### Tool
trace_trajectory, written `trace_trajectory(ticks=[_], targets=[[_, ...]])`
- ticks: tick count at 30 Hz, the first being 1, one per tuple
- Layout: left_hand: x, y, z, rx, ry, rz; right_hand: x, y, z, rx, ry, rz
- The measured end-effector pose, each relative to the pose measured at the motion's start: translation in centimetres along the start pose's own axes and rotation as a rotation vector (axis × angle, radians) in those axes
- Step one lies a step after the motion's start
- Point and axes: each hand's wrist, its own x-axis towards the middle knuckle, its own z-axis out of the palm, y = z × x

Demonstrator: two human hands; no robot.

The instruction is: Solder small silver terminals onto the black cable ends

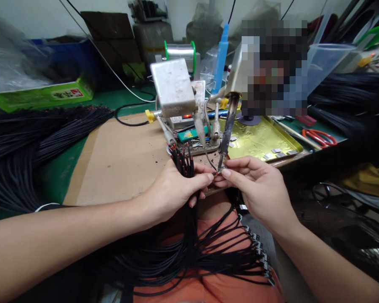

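No wording can be read for certain. The green carton (28,100) at the left bears a white label (66,93) with dark characters and a red emblem (76,91), all too blurred to make out. A pale mark (186,135) on the small green pack (199,133) near the middle is likewise illegible.

Directly above the fingers (238,179) the soldering iron (229,122) points down, the cardboard (123,155) lying leftward beyond them on the worktop (58,170). Behind and right of the fingers sits the tray (255,136) with connectors (276,150) in it; far left lies the cable pile (72,130), and below, cables (183,248) spread across the lap (217,290).
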Motion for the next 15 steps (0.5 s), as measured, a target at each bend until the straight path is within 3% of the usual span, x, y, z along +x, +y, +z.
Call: trace_trajectory(ticks=[15], targets=[[0.05, -0.23, -0.22, -0.035, 0.000, 0.017, -0.14, 0.18, 0.42, 0.042, 0.006, -0.023]])
